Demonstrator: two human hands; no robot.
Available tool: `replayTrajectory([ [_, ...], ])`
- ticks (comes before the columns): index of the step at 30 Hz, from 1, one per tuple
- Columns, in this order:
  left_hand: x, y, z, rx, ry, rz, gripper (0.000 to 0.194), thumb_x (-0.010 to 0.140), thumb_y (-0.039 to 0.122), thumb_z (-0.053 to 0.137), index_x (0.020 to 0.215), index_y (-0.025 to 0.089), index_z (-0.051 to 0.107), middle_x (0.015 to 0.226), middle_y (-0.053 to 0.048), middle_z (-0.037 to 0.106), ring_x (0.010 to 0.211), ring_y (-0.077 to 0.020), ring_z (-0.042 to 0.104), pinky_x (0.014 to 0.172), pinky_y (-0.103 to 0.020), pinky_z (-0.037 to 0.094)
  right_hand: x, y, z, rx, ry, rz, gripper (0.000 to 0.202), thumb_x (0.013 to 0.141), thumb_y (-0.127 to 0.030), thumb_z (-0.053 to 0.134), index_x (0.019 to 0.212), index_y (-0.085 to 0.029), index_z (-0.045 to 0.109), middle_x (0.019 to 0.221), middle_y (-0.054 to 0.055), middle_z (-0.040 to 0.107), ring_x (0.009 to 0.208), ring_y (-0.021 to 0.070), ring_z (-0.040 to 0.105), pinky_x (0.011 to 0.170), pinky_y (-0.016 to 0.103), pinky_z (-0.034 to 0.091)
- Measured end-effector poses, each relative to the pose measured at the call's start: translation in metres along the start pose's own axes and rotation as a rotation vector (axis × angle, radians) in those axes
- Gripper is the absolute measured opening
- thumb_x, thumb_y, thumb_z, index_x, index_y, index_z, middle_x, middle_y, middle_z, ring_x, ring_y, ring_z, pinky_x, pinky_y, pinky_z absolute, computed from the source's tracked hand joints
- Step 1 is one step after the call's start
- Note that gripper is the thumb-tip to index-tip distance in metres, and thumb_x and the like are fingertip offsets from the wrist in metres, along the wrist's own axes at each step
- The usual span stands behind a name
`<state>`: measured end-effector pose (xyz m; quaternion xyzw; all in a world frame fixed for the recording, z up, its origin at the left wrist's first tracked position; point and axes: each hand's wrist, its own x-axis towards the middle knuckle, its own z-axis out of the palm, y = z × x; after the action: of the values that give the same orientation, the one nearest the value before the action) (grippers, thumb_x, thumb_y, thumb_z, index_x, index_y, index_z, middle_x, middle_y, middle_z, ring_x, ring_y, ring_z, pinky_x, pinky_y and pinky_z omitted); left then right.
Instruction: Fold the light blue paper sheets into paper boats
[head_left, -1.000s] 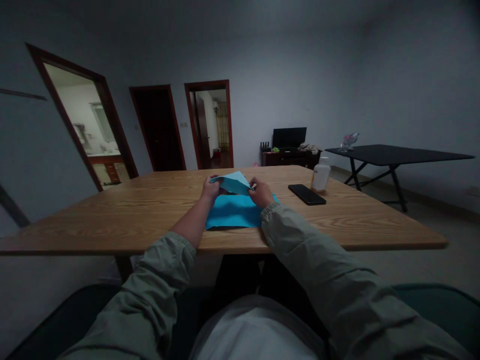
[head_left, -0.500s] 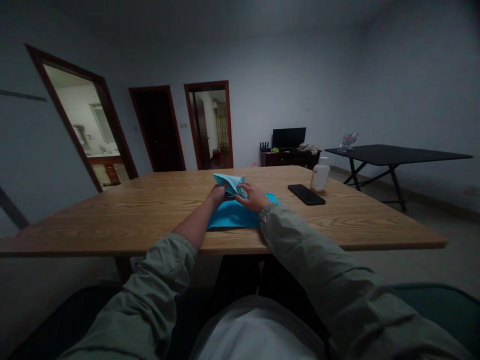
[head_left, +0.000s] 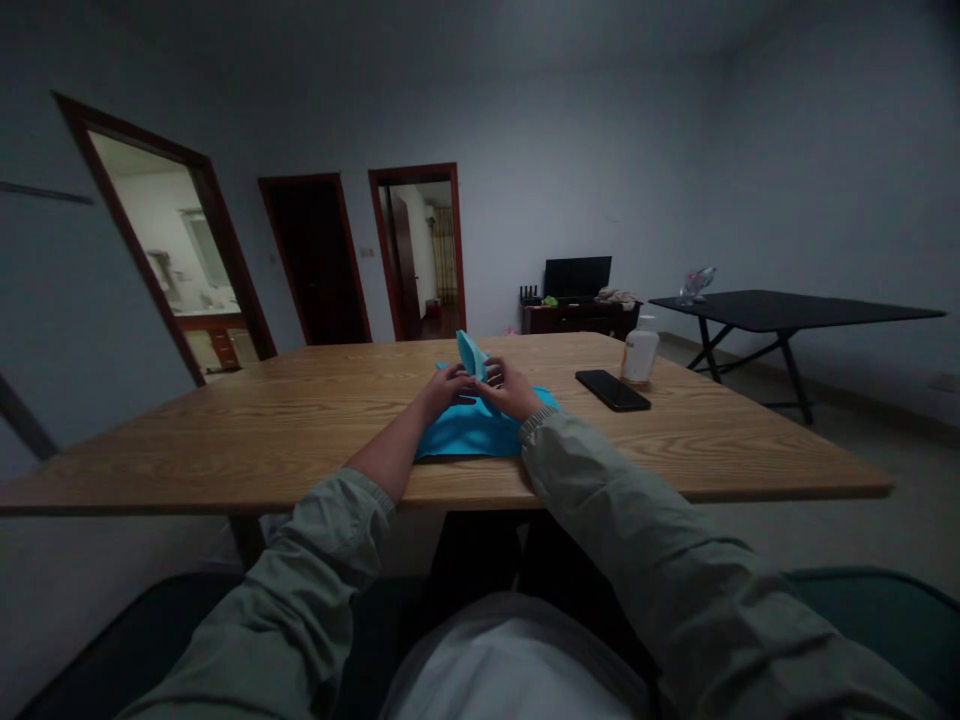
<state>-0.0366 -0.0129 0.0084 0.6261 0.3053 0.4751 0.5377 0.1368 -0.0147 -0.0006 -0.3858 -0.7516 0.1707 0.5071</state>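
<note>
A folded piece of light-blue paper (head_left: 470,354) stands up on edge above the table, between my two hands. My right hand (head_left: 514,392) is closed on it, thumb on the near side and fingers bent behind. From the left, my left hand (head_left: 447,392) reaches in with its fingers stretched out and slightly apart, their tips at the paper's lower part beside my right thumb. Under both hands lies a brighter blue sheet (head_left: 469,438), flat near the table's front edge. The hands hide part of the folded paper and of the sheet.
On the wooden table (head_left: 315,430), a black phone (head_left: 613,390) and a white bottle (head_left: 640,352) stand to the right of my hands. A black folding table (head_left: 795,308) is farther right. A screen (head_left: 577,275) sits on a dark cabinet by the back wall.
The folded paper has turned from lying spread sideways to standing narrow and upright. My left fingers have straightened out, while the sheet, phone and bottle have stayed in place.
</note>
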Motion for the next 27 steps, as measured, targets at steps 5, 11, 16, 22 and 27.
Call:
replayTrajectory([
  [5, -0.0001, -0.0020, -0.0032, 0.022, 0.007, 0.073, 0.041, 0.070, 0.033, 0.073, 0.105, 0.019, 0.057, 0.096, -0.005, 0.064, 0.086, -0.0187, 0.065, 0.075, -0.033, 0.051, -0.0017, -0.0069, -0.0028, 0.093, -0.034, -0.001, 0.053, 0.072, -0.052, 0.068, 0.109, -0.017, 0.053, 0.082, 0.002, 0.062, 0.067, 0.0136, 0.060, 0.061, 0.026, 0.049],
  [11, 0.0004, -0.0039, -0.0066, 0.081, -0.019, 0.135, 0.042, 0.068, 0.035, 0.076, 0.103, 0.018, 0.060, 0.093, -0.005, 0.067, 0.086, -0.0189, 0.065, 0.079, -0.034, 0.050, -0.0007, -0.0036, -0.0037, 0.055, -0.015, -0.024, 0.050, 0.070, -0.052, 0.067, 0.105, -0.017, 0.056, 0.072, -0.002, 0.058, 0.065, 0.0132, 0.054, 0.060, 0.025, 0.044],
  [16, 0.0040, -0.0059, -0.0066, 0.097, 0.052, 0.154, 0.045, 0.062, 0.035, 0.081, 0.098, 0.015, 0.062, 0.090, -0.006, 0.068, 0.081, -0.0177, 0.065, 0.079, -0.036, 0.052, -0.0010, -0.0072, -0.0068, -0.028, 0.021, -0.042, 0.040, 0.068, -0.047, 0.069, 0.093, -0.017, 0.059, 0.071, -0.001, 0.058, 0.067, 0.0148, 0.051, 0.061, 0.026, 0.041],
  [22, 0.0040, -0.0016, -0.0049, 0.183, 0.118, 0.121, 0.049, 0.060, 0.040, 0.081, 0.096, 0.010, 0.068, 0.087, -0.009, 0.071, 0.078, -0.0209, 0.065, 0.074, -0.035, 0.053, 0.0000, -0.0057, -0.0075, -0.172, 0.022, -0.099, 0.018, 0.071, -0.035, 0.060, 0.073, -0.017, 0.057, 0.063, -0.003, 0.052, 0.060, 0.0121, 0.045, 0.056, 0.024, 0.032],
  [27, -0.0022, 0.0031, -0.0015, 0.544, 0.197, 0.254, 0.034, 0.067, 0.041, 0.075, 0.086, 0.013, 0.070, 0.081, -0.006, 0.070, 0.076, -0.0213, 0.063, 0.072, -0.033, 0.050, 0.0014, 0.0004, -0.0050, -0.267, 0.027, -0.128, 0.014, 0.072, -0.030, 0.058, 0.067, -0.019, 0.051, 0.058, -0.004, 0.048, 0.055, 0.0106, 0.040, 0.053, 0.024, 0.027],
])
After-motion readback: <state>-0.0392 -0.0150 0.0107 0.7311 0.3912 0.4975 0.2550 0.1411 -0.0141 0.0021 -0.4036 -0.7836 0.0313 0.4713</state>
